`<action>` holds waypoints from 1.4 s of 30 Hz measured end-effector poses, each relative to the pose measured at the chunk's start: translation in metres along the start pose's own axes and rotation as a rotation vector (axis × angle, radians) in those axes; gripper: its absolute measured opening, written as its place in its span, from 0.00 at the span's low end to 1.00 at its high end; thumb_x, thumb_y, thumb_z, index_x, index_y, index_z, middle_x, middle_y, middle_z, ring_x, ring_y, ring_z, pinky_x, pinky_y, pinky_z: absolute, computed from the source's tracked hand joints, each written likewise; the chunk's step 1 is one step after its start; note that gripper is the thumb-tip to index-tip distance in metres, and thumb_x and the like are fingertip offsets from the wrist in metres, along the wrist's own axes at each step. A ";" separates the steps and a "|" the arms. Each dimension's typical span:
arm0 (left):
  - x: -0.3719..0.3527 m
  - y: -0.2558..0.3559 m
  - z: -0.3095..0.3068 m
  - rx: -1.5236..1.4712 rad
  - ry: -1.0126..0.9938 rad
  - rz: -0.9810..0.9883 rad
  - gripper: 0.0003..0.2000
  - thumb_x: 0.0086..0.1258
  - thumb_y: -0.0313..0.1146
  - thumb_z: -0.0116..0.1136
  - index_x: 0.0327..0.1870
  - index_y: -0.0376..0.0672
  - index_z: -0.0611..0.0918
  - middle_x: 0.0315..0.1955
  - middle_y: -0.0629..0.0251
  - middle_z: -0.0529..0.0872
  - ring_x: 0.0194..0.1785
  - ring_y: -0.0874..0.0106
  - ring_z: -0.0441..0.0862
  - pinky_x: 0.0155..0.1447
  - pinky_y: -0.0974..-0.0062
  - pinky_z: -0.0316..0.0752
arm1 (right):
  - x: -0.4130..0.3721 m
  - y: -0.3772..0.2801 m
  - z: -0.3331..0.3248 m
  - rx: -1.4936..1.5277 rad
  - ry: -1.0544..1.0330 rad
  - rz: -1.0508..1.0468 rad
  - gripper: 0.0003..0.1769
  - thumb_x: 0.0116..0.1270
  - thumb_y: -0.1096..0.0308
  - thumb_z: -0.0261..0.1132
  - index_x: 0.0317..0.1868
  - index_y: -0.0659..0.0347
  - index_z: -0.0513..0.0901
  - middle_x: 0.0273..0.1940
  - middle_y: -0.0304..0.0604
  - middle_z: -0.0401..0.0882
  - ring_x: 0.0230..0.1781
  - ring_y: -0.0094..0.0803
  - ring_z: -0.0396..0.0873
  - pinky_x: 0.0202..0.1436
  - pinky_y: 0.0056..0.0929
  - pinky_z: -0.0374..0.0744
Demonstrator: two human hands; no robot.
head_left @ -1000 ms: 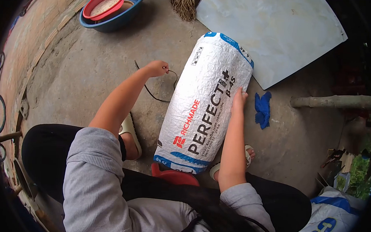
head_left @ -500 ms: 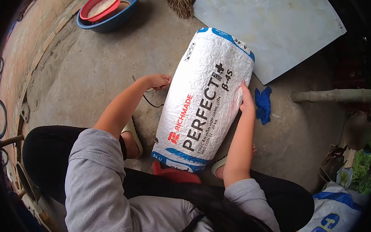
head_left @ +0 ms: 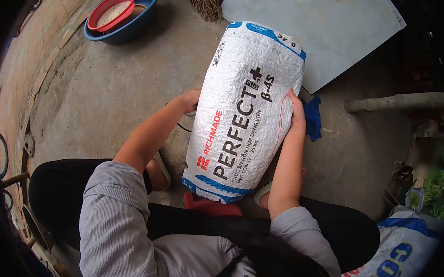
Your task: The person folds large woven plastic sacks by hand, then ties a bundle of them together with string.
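Note:
A white woven feed sack with blue bands and black and red print lies lengthwise before me, its near end between my feet. My right hand grips its right edge, thumb on top and the other fingers out of sight beneath. A loop of thin red thread runs over the sack from near that thumb. My left hand is at the left edge, its fingers hidden behind the sack. Below that hand, a thin dark cord shows beside the sack.
A blue basin holding a red one with pale grains stands far left. A pale board lies beyond the sack. To the right are a blue cloth, a wooden pole and another printed sack. Something red sits below.
My left hand's fingers have gone from beside the sack's left edge to behind it. My right hand stays on the right edge. The red thread now forms a clearer, longer loop.

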State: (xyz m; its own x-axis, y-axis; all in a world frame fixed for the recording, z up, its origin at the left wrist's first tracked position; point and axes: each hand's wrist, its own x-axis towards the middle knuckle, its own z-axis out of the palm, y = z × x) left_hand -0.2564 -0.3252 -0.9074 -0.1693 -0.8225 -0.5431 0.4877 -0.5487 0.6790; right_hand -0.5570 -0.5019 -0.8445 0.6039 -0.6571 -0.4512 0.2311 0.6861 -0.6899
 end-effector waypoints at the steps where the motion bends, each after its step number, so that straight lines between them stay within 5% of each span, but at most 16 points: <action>1: 0.004 -0.004 -0.003 -0.127 -0.094 -0.042 0.17 0.69 0.32 0.57 0.58 0.37 0.79 0.51 0.58 0.84 0.51 0.70 0.83 0.55 0.70 0.78 | -0.002 0.002 0.005 0.001 0.002 0.003 0.32 0.70 0.50 0.59 0.64 0.67 0.69 0.60 0.53 0.75 0.57 0.45 0.75 0.61 0.42 0.73; 4: 0.007 -0.018 -0.005 -0.255 -0.206 -0.057 0.17 0.70 0.33 0.55 0.58 0.37 0.78 0.51 0.57 0.84 0.49 0.70 0.84 0.53 0.70 0.79 | -0.004 0.013 0.013 0.023 0.035 -0.041 0.32 0.72 0.48 0.53 0.66 0.66 0.68 0.60 0.53 0.74 0.57 0.46 0.75 0.61 0.41 0.73; 7: 0.000 0.003 0.009 -0.146 -0.160 -0.060 0.18 0.69 0.33 0.57 0.58 0.37 0.78 0.51 0.57 0.84 0.49 0.69 0.84 0.53 0.69 0.79 | -0.016 0.034 0.033 0.034 0.397 -0.008 0.31 0.74 0.49 0.46 0.65 0.67 0.70 0.57 0.54 0.77 0.55 0.46 0.77 0.58 0.39 0.75; 15: -0.029 0.021 -0.042 0.262 0.061 -0.086 0.20 0.66 0.34 0.61 0.58 0.38 0.78 0.52 0.57 0.83 0.50 0.66 0.83 0.54 0.65 0.79 | 0.041 0.100 -0.035 -0.314 0.391 -0.007 0.29 0.74 0.51 0.46 0.57 0.70 0.76 0.52 0.56 0.80 0.50 0.47 0.80 0.55 0.40 0.76; 18: -0.007 -0.007 -0.103 0.613 -0.104 -0.294 0.16 0.66 0.38 0.59 0.53 0.43 0.81 0.48 0.58 0.85 0.47 0.69 0.83 0.52 0.68 0.78 | 0.062 0.114 -0.051 -0.390 0.373 -0.006 0.29 0.74 0.52 0.46 0.55 0.71 0.78 0.51 0.56 0.81 0.49 0.48 0.81 0.53 0.40 0.77; 23: -0.049 0.030 -0.095 1.939 -0.413 -0.576 0.16 0.64 0.39 0.61 0.50 0.43 0.82 0.42 0.57 0.86 0.44 0.66 0.84 0.48 0.65 0.78 | 0.060 0.111 -0.028 -0.278 0.439 -0.033 0.28 0.73 0.55 0.46 0.46 0.75 0.82 0.44 0.57 0.84 0.43 0.49 0.83 0.50 0.41 0.77; 25: -0.051 0.042 -0.111 1.772 0.076 -1.433 0.16 0.65 0.38 0.59 0.50 0.41 0.82 0.36 0.56 0.87 0.38 0.63 0.85 0.44 0.59 0.79 | 0.051 0.110 -0.019 -0.289 0.454 -0.041 0.28 0.73 0.55 0.46 0.46 0.75 0.82 0.44 0.58 0.83 0.44 0.49 0.82 0.50 0.41 0.77; 26: -0.060 0.049 -0.121 1.776 0.082 -1.433 0.16 0.65 0.38 0.59 0.50 0.41 0.82 0.36 0.56 0.87 0.38 0.63 0.85 0.44 0.59 0.79 | 0.047 0.108 -0.014 -0.296 0.460 -0.047 0.28 0.73 0.55 0.46 0.46 0.75 0.81 0.44 0.58 0.83 0.44 0.49 0.82 0.50 0.41 0.77; 28: -0.079 0.065 -0.132 1.318 0.442 -1.099 0.13 0.66 0.30 0.59 0.50 0.39 0.80 0.36 0.57 0.87 0.36 0.63 0.85 0.46 0.63 0.80 | 0.038 0.108 -0.003 -0.302 0.474 -0.055 0.28 0.73 0.55 0.46 0.46 0.74 0.81 0.44 0.58 0.83 0.44 0.49 0.82 0.51 0.41 0.77; 29: -0.082 0.074 -0.130 1.327 0.448 -1.101 0.13 0.66 0.30 0.59 0.50 0.39 0.80 0.36 0.57 0.87 0.36 0.63 0.85 0.46 0.63 0.80 | 0.033 0.108 0.004 -0.302 0.481 -0.060 0.28 0.73 0.55 0.46 0.47 0.74 0.81 0.45 0.58 0.83 0.44 0.50 0.82 0.51 0.41 0.77; 31: -0.088 0.100 -0.113 0.689 0.544 -0.752 0.07 0.68 0.32 0.56 0.39 0.38 0.81 0.25 0.61 0.85 0.25 0.67 0.83 0.40 0.65 0.81 | 0.033 0.106 0.016 -0.302 0.492 -0.074 0.28 0.73 0.55 0.46 0.47 0.74 0.81 0.45 0.59 0.83 0.44 0.50 0.82 0.51 0.41 0.76; 33: -0.102 0.127 -0.065 0.631 0.561 -0.592 0.07 0.70 0.33 0.53 0.35 0.41 0.81 0.26 0.63 0.85 0.29 0.70 0.83 0.37 0.69 0.79 | 0.035 0.111 0.048 -0.298 0.514 -0.094 0.28 0.73 0.55 0.46 0.47 0.74 0.81 0.45 0.59 0.83 0.45 0.50 0.82 0.51 0.41 0.76; 35: -0.103 0.140 -0.047 0.454 0.593 -0.213 0.08 0.70 0.36 0.55 0.37 0.41 0.80 0.27 0.63 0.83 0.31 0.69 0.84 0.38 0.68 0.80 | 0.028 0.108 0.066 -0.305 0.552 -0.109 0.28 0.73 0.55 0.46 0.47 0.74 0.81 0.45 0.59 0.83 0.45 0.50 0.82 0.52 0.42 0.76; 39: -0.085 0.125 -0.006 0.696 0.647 -0.251 0.22 0.72 0.54 0.49 0.38 0.41 0.80 0.31 0.64 0.82 0.33 0.68 0.81 0.46 0.61 0.78 | 0.006 0.116 0.163 -0.566 0.663 -0.292 0.27 0.73 0.51 0.44 0.53 0.67 0.76 0.53 0.60 0.78 0.55 0.56 0.75 0.58 0.47 0.71; 40: -0.088 0.126 0.004 0.765 0.665 -0.298 0.33 0.69 0.64 0.43 0.55 0.40 0.76 0.43 0.59 0.81 0.42 0.64 0.79 0.49 0.58 0.76 | -0.003 0.118 0.184 -0.631 0.686 -0.289 0.27 0.73 0.51 0.44 0.54 0.66 0.75 0.54 0.59 0.77 0.55 0.56 0.75 0.58 0.48 0.71; 42: -0.091 0.131 0.017 0.750 0.752 -0.245 0.37 0.66 0.68 0.42 0.63 0.42 0.69 0.51 0.56 0.76 0.48 0.61 0.77 0.51 0.56 0.75 | -0.028 0.115 0.220 -0.812 0.717 -0.283 0.28 0.73 0.49 0.44 0.58 0.63 0.74 0.55 0.55 0.77 0.56 0.56 0.75 0.58 0.52 0.71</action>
State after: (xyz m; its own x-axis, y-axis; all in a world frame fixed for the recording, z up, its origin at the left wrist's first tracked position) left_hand -0.1920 -0.3251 -0.7604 0.5012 -0.5157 -0.6949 -0.1772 -0.8472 0.5009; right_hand -0.3793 -0.3359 -0.7869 -0.0310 -0.9650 -0.2605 -0.4342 0.2478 -0.8661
